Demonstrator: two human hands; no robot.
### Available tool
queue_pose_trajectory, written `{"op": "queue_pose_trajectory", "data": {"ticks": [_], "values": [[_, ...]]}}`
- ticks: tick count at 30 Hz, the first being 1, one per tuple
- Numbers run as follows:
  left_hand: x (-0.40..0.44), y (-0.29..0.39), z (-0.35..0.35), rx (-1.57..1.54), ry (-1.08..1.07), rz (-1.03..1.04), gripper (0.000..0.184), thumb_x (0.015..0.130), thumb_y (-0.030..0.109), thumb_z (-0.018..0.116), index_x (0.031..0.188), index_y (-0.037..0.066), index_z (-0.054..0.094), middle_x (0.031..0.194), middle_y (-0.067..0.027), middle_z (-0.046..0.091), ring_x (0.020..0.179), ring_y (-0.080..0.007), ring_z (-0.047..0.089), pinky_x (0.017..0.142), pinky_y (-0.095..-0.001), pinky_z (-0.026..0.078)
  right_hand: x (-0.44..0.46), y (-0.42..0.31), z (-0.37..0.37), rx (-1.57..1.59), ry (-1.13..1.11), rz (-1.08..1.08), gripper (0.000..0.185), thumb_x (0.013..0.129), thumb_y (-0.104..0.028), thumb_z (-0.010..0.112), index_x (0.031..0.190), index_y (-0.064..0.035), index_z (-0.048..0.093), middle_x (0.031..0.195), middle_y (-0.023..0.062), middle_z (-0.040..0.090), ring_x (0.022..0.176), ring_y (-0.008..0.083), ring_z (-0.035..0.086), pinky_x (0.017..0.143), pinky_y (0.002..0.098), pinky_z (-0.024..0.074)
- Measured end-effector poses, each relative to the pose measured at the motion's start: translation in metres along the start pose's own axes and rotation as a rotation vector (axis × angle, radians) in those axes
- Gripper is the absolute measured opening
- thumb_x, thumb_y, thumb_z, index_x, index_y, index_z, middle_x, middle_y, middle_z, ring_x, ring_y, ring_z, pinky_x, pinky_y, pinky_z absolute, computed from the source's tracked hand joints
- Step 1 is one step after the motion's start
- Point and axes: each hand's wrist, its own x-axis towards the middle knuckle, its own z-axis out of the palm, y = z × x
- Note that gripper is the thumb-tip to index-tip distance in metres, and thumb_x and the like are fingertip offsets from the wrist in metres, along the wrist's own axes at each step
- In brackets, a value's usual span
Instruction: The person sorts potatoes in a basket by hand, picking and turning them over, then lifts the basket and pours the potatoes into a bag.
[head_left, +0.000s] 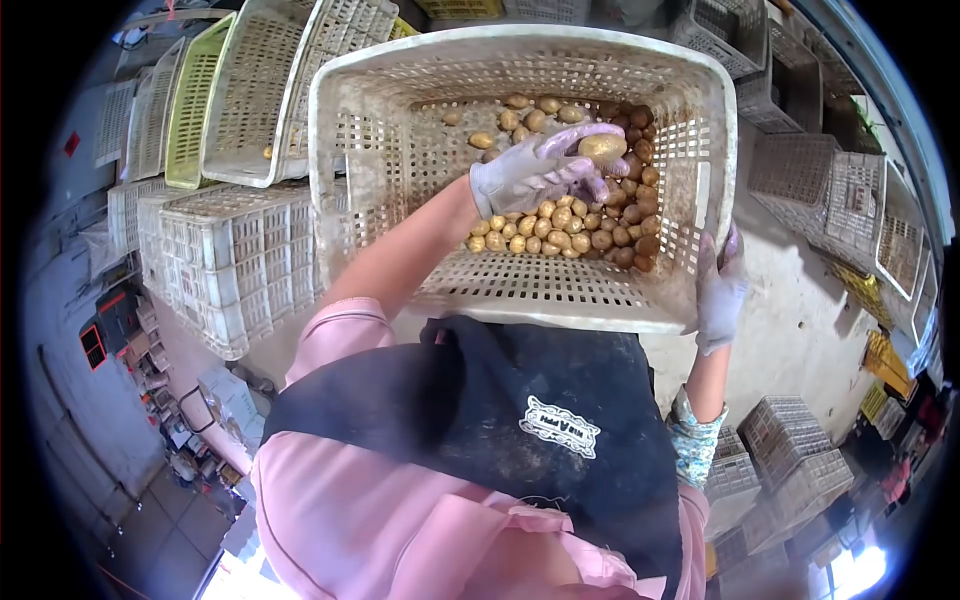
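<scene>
A large white plastic crate with slotted walls is in front of me, its inside stained brown. Many small potatoes lie on its floor, the darker ones bunched toward the right end. Over them, my left hand, in a pale glove with purple fingers, reaches into the crate and holds a larger yellowish potato between thumb and fingers. At the crate's right front corner, my right hand, gloved the same way, grips the rim; some of its fingers are hidden by the wall.
White crates are stacked at the left, with a yellow-green crate behind them. More crates stand along the right, and others lower right. My dark apron is close against the near wall.
</scene>
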Motion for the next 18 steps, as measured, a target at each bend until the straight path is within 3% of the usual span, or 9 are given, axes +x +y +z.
{"op": "queue_pose_trajectory", "data": {"ticks": [2,3,6,10,14,15,16,17,18], "values": [[-0.007,0.002,0.005,-0.089,-0.002,-0.073,0.065,0.099,0.038,0.053,0.147,0.003,0.029,0.126,-0.0116,0.056,0.093,-0.0153,0.060,0.082,-0.0270,0.050,0.001,-0.001,-0.003,-0.051,-0.024,0.022,0.040,0.097,-0.017,0.057,0.132,0.0004,0.050,0.114,0.0103,0.063,0.102,0.0152,0.056,0.092,0.0294,0.0432],[-0.009,0.001,0.005,-0.003,-0.030,-0.012,0.059,0.103,0.042,0.041,0.145,0.001,0.034,0.125,-0.0139,0.057,0.092,-0.0166,0.060,0.084,-0.0301,0.051,0.001,-0.002,-0.003,-0.048,-0.024,0.017,0.040,0.097,-0.017,0.057,0.132,0.0005,0.050,0.114,0.0103,0.063,0.102,0.0155,0.056,0.092,0.0295,0.0433],[-0.008,-0.012,-0.002,-0.213,-0.092,0.003,0.060,0.103,0.047,0.036,0.140,-0.001,0.041,0.126,-0.0162,0.057,0.093,-0.0182,0.061,0.086,-0.0342,0.051,0.002,-0.003,-0.003,-0.051,-0.033,0.013,0.040,0.097,-0.017,0.056,0.132,0.0008,0.050,0.114,0.0107,0.063,0.102,0.0163,0.056,0.091,0.0296,0.0435],[-0.008,-0.006,0.005,-0.231,-0.049,-0.061,0.055,0.103,0.043,0.034,0.133,-0.002,0.048,0.129,-0.0193,0.057,0.090,-0.0210,0.062,0.084,-0.0373,0.053,0.002,-0.001,-0.005,-0.056,-0.047,0.025,0.042,0.097,-0.018,0.057,0.134,0.0016,0.048,0.117,0.0129,0.062,0.105,0.0178,0.057,0.094,0.0299,0.0431],[-0.009,-0.008,0.020,-0.322,0.066,-0.008,0.051,0.099,0.046,0.040,0.117,0.001,0.055,0.093,-0.0124,0.060,0.078,-0.0185,0.058,0.071,-0.0321,0.050,-0.001,-0.011,0.001,-0.261,0.067,-0.114,0.046,0.097,-0.016,0.055,0.138,0.0009,0.044,0.130,0.0164,0.055,0.122,0.0204,0.051,0.103,0.0318,0.0386],[-0.008,-0.005,0.022,-0.224,0.038,0.022,0.051,0.097,0.048,0.042,0.113,0.002,0.057,0.077,-0.0069,0.052,0.073,-0.0163,0.054,0.066,-0.0295,0.047,-0.003,-0.019,0.003,-0.273,0.079,-0.195,0.047,0.096,-0.015,0.055,0.139,0.0005,0.042,0.135,0.0167,0.051,0.126,0.0217,0.047,0.106,0.0331,0.0364],[-0.008,-0.009,0.014,-0.127,-0.020,-0.017,0.048,0.098,0.043,0.043,0.110,0.000,0.059,0.082,-0.0092,0.060,0.076,-0.0194,0.058,0.072,-0.0324,0.050,-0.004,-0.032,0.005,-0.288,0.091,-0.274,0.048,0.096,-0.015,0.055,0.140,0.0001,0.041,0.139,0.0170,0.047,0.130,0.0230,0.043,0.109,0.0344,0.0343],[-0.006,-0.021,0.016,0.335,0.135,0.221,0.044,0.099,0.039,0.044,0.114,0.000,0.058,0.086,-0.0109,0.063,0.077,-0.0225,0.062,0.072,-0.0344,0.051,-0.007,-0.048,0.009,-0.306,0.100,-0.349,0.049,0.096,-0.014,0.054,0.141,-0.0003,0.040,0.144,0.0172,0.043,0.135,0.0243,0.039,0.111,0.0357,0.0321],[-0.005,-0.009,0.038,0.518,0.272,0.137,0.038,0.098,0.032,0.047,0.115,0.000,0.058,0.090,-0.0134,0.066,0.086,-0.0274,0.064,0.077,-0.0365,0.051,-0.012,-0.070,0.024,0.162,0.001,-0.297,0.051,0.094,-0.011,0.054,0.142,-0.0015,0.040,0.150,0.0168,0.036,0.139,0.0283,0.033,0.114,0.0384,0.0279]]}}
